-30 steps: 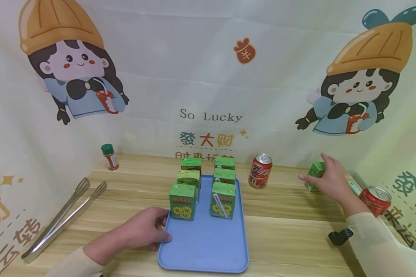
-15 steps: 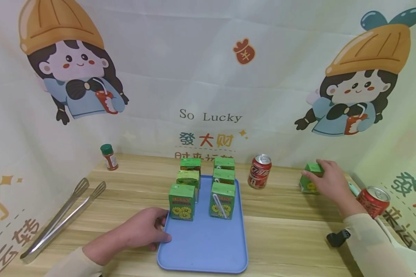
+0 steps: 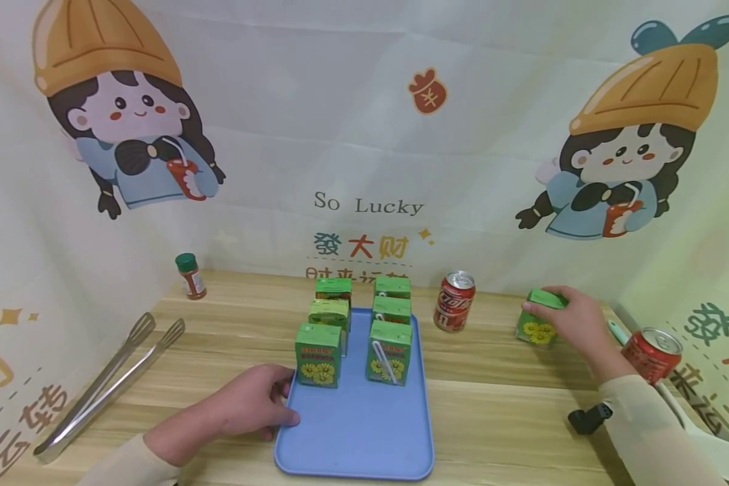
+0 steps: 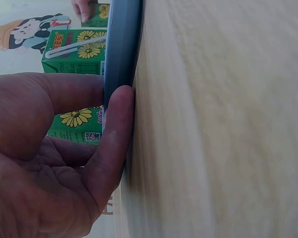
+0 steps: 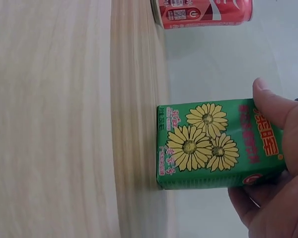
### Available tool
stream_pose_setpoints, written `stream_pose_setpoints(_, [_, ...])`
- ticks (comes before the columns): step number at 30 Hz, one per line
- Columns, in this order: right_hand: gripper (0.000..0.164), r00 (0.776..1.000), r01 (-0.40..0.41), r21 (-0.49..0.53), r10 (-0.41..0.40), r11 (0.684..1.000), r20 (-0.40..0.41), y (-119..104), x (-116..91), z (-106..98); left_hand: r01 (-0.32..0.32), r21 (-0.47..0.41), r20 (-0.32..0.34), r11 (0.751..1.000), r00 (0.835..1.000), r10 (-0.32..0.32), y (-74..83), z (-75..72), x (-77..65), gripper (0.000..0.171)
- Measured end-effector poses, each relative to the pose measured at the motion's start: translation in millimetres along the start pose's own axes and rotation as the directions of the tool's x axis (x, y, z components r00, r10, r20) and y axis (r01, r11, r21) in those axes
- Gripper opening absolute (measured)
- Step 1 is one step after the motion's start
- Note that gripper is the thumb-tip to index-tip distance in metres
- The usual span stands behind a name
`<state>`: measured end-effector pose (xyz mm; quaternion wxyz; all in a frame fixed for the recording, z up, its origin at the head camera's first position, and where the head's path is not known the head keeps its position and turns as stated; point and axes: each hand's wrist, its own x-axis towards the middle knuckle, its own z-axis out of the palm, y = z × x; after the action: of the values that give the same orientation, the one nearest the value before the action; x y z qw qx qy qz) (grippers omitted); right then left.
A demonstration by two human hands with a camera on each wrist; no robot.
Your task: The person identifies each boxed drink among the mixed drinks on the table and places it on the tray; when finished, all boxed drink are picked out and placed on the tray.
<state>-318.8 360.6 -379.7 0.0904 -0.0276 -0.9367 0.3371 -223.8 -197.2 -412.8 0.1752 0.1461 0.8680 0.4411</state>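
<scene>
My right hand (image 3: 577, 327) grips a green drink carton (image 3: 537, 331) near its top, at the right of the table. In the right wrist view this carton (image 5: 208, 144) shows yellow flowers on its front, with the thumb on one side and fingers on the other. At the left edge of the blue tray (image 3: 355, 432), my left hand (image 3: 249, 401) pinches the rim; the left wrist view shows the tray's edge (image 4: 121, 44) between its fingers. Two rows of green cartons stand on the tray's far half, among them a front left carton (image 3: 318, 358) and a front right one (image 3: 389, 354) with a straw.
A red cola can (image 3: 454, 302) stands right of the tray, and another can (image 3: 652, 354) by my right forearm. Metal tongs (image 3: 109, 385) lie at left, near a green-capped spice bottle (image 3: 191, 277). A white utensil with a green handle (image 3: 617, 332) lies partly behind the right arm.
My right hand has taken hold of the carton at the right, which has turned its flowered front toward me and shifted slightly left and nearer. The left hand stays at the tray.
</scene>
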Motion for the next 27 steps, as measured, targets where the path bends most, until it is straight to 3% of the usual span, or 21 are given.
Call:
stream_pose_setpoints(13, [0.087,0.998,0.0,0.096,-0.006,0.995,0.062,6,3,6,-0.02,-0.005,-0.009,1.0,1.0,0.02,-0.8,0.2,-1.4,0.064])
stream_pose_setpoints(20, [0.086,0.991,-0.001,0.233,-0.03,0.972,0.128,11,5,11,-0.014,-0.002,-0.015,1.0,1.0,0.014,0.0,0.7,-0.6,0.064])
stream_pose_setpoints(27, [0.08,0.985,0.02,0.291,-0.068,0.957,0.156,14,5,14,-0.024,0.002,-0.013,1.0,1.0,0.024,-0.8,0.6,-1.0,0.061])
